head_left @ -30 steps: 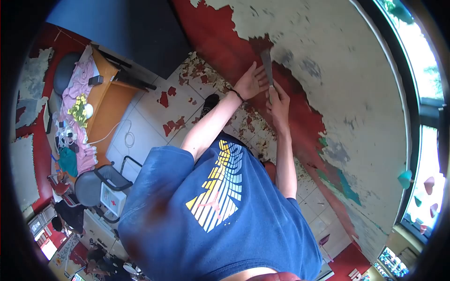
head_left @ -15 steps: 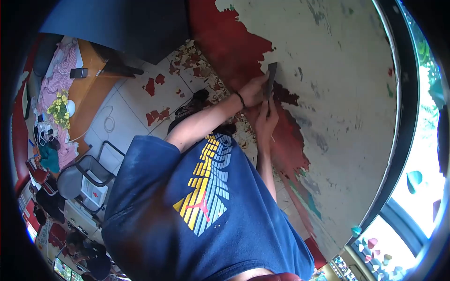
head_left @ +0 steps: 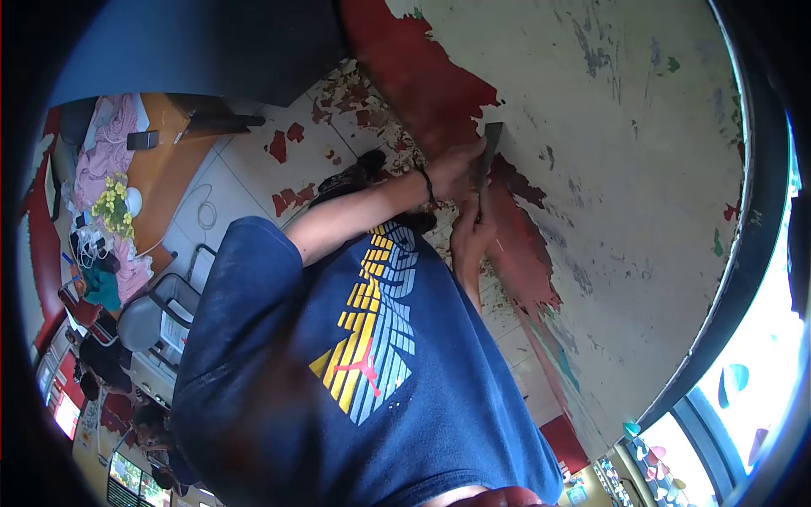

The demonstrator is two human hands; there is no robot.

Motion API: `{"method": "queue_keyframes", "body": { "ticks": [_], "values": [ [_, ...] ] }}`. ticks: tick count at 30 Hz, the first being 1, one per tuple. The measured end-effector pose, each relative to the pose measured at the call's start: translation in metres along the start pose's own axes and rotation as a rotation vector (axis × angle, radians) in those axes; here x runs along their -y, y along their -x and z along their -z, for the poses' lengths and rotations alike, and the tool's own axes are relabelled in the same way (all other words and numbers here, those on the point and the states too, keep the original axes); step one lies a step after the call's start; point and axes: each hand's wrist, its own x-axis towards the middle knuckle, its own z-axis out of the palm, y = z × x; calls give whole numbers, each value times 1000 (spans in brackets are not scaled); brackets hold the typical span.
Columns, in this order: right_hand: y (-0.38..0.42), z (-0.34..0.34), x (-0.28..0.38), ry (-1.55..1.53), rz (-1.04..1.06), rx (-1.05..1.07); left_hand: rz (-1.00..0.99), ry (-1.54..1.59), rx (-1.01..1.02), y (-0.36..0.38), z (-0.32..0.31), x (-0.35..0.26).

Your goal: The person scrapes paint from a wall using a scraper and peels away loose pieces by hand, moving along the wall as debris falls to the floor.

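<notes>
A grey metal scraper (head_left: 492, 138) stands against the wall (head_left: 625, 169) at the ragged edge of the red paint (head_left: 528, 262). My left hand (head_left: 454, 171), with a black band at the wrist, is closed on the blade's side, and its fingertips are partly hidden. Just below it, my right hand (head_left: 470, 235) is wrapped round the lower end of the scraper, so the handle is mostly covered. Pale bare wall with dark smudges lies to the right of the blade. Another stretch of red paint (head_left: 414, 84) remains above my left hand.
Red and pale paint flakes (head_left: 363, 106) litter the tiled floor by my feet. An orange-brown desk (head_left: 173, 160) with a pink cloth and yellow flowers (head_left: 114, 203) stands left, near a grey chair (head_left: 144, 321). Other people (head_left: 106, 363) are at lower left. A window (head_left: 760, 372) lies right.
Both hands and the scraper sit slightly lower in view, and the right hand is drawn closer to my body. The surroundings have shifted slightly with my head.
</notes>
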Motion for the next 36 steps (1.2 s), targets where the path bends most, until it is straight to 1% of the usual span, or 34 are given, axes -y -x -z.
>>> {"method": "queue_keyframes", "body": {
  "ticks": [1, 3, 4, 5, 6, 7, 8, 9, 10, 12, 13, 14, 15, 16, 18, 19, 20, 21, 22, 23, 24, 25, 27, 28, 30, 31, 33, 34, 35, 36],
  "values": [
    [-3, -6, -5, 0, 1, -7, 3, -27, 5, -2, 0, -1],
    [-1, -21, -18, 138, 170, -97, 15, -39, -31, 2, -1, -9],
    [3, -13, -17, 146, 153, -95, 13, -47, -73, 6, 0, -7],
    [2, -4, -10, 122, 56, -37, 23, -47, -80, 5, 6, -1],
    [0, 1, -4, 94, -33, 15, 42, -1, 1, 1, 11, 5],
    [-5, -2, -10, 91, -21, 5, 51, 40, 92, -5, 10, 3],
    [-14, -7, -19, 102, 115, -13, 45, 31, 107, -8, 6, -6],
    [-18, -9, -31, 117, 241, -28, 20, 4, 43, -6, 6, -12],
    [-19, -10, -29, 126, 235, -26, 1, -11, -29, -2, 8, -11],
    [-13, -11, -24, 140, 242, -39, -9, 20, -11, -3, 8, -1],
    [-6, -10, -13, 135, 237, -35, -18, 20, 19, -2, 7, -2],
    [-2, -4, 3, 104, 88, 7, -22, 12, 23, 2, 1, -6],
    [-7, -1, 13, 75, -48, 49, -48, 22, -27, 3, -6, -10],
    [-17, -9, 7, 74, -34, 47, -69, 38, -80, 3, -10, -13],
    [-22, -24, -18, 138, 421, -72, -67, 22, -77, -5, 3, -16],
    [-14, -17, -13, 141, 410, -54, -68, -3, -79, -4, 12, -14],
    [-7, -6, 2, 124, 208, 4, -72, -1, -91, 0, 12, -7],
    [-5, -2, 12, 105, 14, 54, -25, 18, -68, 1, 7, 1],
    [-12, -5, 13, 100, 33, 56, 10, 34, -32, -3, -1, -2],
    [-20, -9, 11, 121, 132, 32, -6, 27, -20, -6, -2, -14],
    [-22, -11, 8, 145, 214, 3, -63, 5, -41, -6, 1, -21],
    [-20, -11, 5, 154, 203, 1, -109, -7, -70, -4, 5, -19],
    [-15, -14, 3, 144, -10, 51, -70, 25, -65, -3, 6, -11],
    [-8, -11, 7, 140, -16, 51, -40, 35, -44, -2, 6, -11],
    [-12, -4, 20, 29, 64, 47, -55, 20, -40, -1, 0, -13],
    [-21, -13, 14, 26, 79, 45, -61, 19, -45, -3, -1, -16],
    [-20, -28, -14, 161, 326, -82, -41, -18, -49, -1, 1, -29],
    [-12, -17, -4, 172, 306, -75, -27, -50, -61, 4, 4, -26],
    [-6, -3, 23, 120, 67, 27, -11, -47, -72, 9, 6, -15],
    [-6, 3, 40, 56, -154, 118, -1, -17, -34, 8, 4, -9]
  ]
}}
